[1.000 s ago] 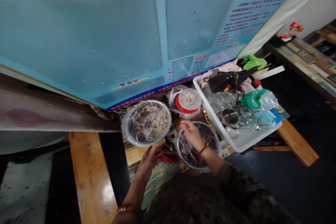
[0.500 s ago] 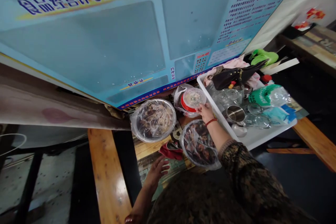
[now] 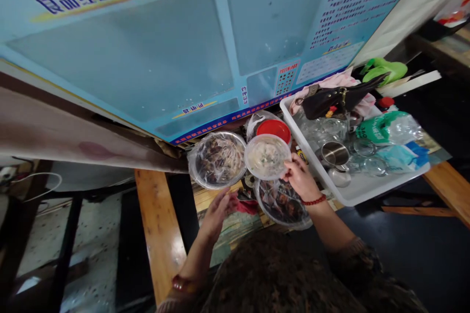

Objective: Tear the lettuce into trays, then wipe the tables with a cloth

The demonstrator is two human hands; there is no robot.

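My right hand (image 3: 299, 176) pinches the rim of a round clear plastic food tub (image 3: 266, 155) with pale contents and green bits. The tub is held above the table, partly over a metal basin (image 3: 284, 205) of dark food under plastic film. Behind it shows a red round lid or container (image 3: 274, 129) beside a plastic bag. My left hand (image 3: 217, 212) has its fingers stretched out, near a red cloth-like item (image 3: 245, 205) and below a second film-covered metal basin (image 3: 218, 160); it holds nothing.
A white tray (image 3: 347, 199) on the right holds glasses, a metal cup (image 3: 335, 154), a green-labelled plastic pack (image 3: 385, 128) and a dark bag (image 3: 338, 100). A blue printed board (image 3: 154, 63) stands behind the table. Wooden benches (image 3: 157, 225) flank it.
My right hand has lifted the clear tub off the red round item and brought it towards me. My left hand has risen slightly towards the tub. The view has shifted a little.
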